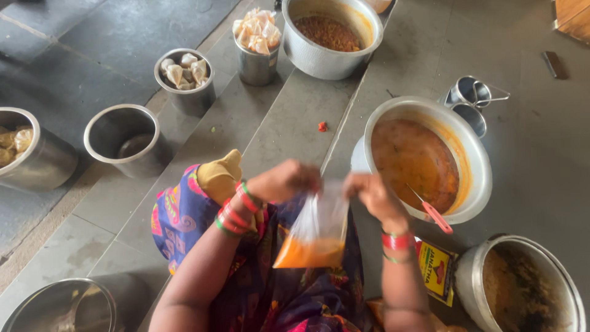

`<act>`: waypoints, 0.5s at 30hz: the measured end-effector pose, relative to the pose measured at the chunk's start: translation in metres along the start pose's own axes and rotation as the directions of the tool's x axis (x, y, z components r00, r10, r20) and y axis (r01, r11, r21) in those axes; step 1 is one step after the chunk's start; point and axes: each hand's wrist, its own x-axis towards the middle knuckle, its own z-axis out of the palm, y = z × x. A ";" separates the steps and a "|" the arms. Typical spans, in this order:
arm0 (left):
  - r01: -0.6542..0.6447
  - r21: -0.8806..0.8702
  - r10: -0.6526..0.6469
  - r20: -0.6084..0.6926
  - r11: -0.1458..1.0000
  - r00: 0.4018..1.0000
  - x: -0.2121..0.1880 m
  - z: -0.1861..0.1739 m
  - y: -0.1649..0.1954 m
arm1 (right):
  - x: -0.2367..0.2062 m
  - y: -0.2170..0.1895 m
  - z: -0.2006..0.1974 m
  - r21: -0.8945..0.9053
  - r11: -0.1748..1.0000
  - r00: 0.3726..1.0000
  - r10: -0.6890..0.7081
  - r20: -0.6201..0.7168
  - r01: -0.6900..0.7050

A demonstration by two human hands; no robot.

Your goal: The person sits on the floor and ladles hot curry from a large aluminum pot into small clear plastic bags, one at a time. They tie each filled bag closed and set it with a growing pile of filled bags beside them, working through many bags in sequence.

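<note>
A grey stone floor [276, 123] fills the frame. On it, at right of centre, stands the biggest vessel, a wide metal pot [476, 157] of orange curry with a red-handled ladle [430, 210] leaning on its lower rim. Another large pot [319, 58], at top centre, holds a brown cooked mixture, and a third [470, 276], lower right, is dark inside. Smaller steel containers stand along the left: one empty [126, 138], one with folded pastries [184, 77], a tall one heaped with filled packets [255, 43] at top centre, one cut by the left edge [27, 154], and one at lower left [61, 304]. A yellow carton [437, 270] lies just beside the dark pot. Small steel measuring cups [470, 92] sit at the curry pot's upper right rim.

Both forearms rise from the bottom edge, bangled at the wrists, meeting at lower centre over a patterned lap. The left hand [284, 180] is curled with fingers pinched together on the top left of a clear plastic bag [319, 227]. The right hand [373, 193] is likewise closed on the bag's top right, knuckles up. The bag hangs straight down between and below the two grips, its neck gathered, the orange curry pooled in its lower corner, over the lap and just left of the curry pot.
</note>
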 end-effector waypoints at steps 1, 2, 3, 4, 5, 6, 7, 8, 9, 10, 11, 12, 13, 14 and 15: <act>-0.027 -0.141 0.009 -0.127 0.990 0.992 0.007 0.003 -0.003 | 0.014 0.013 0.003 -0.486 0.870 0.963 -0.198 -0.185 0.085; 0.054 0.068 -0.032 -0.298 0.996 0.954 0.014 0.008 -0.006 | 0.035 0.028 0.008 -0.855 0.517 0.865 -0.446 -0.229 0.040; 0.166 0.268 -0.025 -0.461 0.949 0.887 0.022 0.013 -0.010 | 0.051 0.041 0.013 -0.573 0.819 0.887 -0.279 -0.369 0.019; 0.300 0.432 0.024 -0.602 0.850 0.798 0.026 0.017 -0.015 | 0.065 0.053 0.018 -0.193 0.981 0.900 -0.071 -0.429 -0.015; 0.307 0.502 0.046 -0.574 0.809 0.817 0.025 0.020 -0.020 | 0.071 0.061 0.019 0.217 0.974 0.906 0.143 -0.397 -0.059; 0.306 0.571 0.076 -0.548 0.762 0.833 0.023 0.021 -0.026 | 0.071 0.064 0.018 0.155 0.987 0.914 0.097 -0.395 -0.037; 0.306 0.636 0.107 -0.525 0.709 0.844 0.022 0.021 -0.031 | 0.065 0.071 0.017 0.089 0.996 0.922 0.047 -0.385 -0.014; 0.238 0.580 0.082 -0.471 0.779 0.879 0.016 0.021 -0.035 | 0.057 0.075 0.019 0.034 0.999 0.927 0.010 -0.375 0.003; 0.171 0.512 0.060 -0.404 0.842 0.913 0.010 0.023 -0.038 | 0.052 0.078 0.023 -0.029 0.999 0.923 -0.047 -0.383 0.039; 0.106 0.439 0.053 -0.337 0.892 0.940 0.008 0.020 -0.042 | 0.050 0.080 0.024 -0.099 0.992 0.918 -0.114 -0.381 0.082; 0.124 0.497 0.084 -0.376 0.859 0.923 0.012 0.016 -0.045 | 0.049 0.080 0.024 -0.170 0.978 0.913 -0.175 -0.369 0.119; 0.150 0.537 0.102 -0.411 0.830 0.906 0.015 0.015 -0.047 | 0.048 0.081 0.025 -0.085 0.995 0.913 -0.088 -0.398 0.058; 0.178 0.571 0.113 -0.437 0.802 0.892 0.014 0.016 -0.047 | 0.048 0.082 0.025 0.007 1.000 0.905 0.010 -0.425 -0.008; 0.161 0.565 0.112 -0.417 0.809 0.902 0.012 0.020 -0.045 | 0.049 0.079 0.028 0.097 0.993 0.890 0.098 -0.444 -0.061; 0.137 0.574 0.132 -0.402 0.807 0.906 0.014 0.018 -0.044 | 0.049 0.084 0.025 0.162 0.985 0.904 0.121 -0.409 -0.058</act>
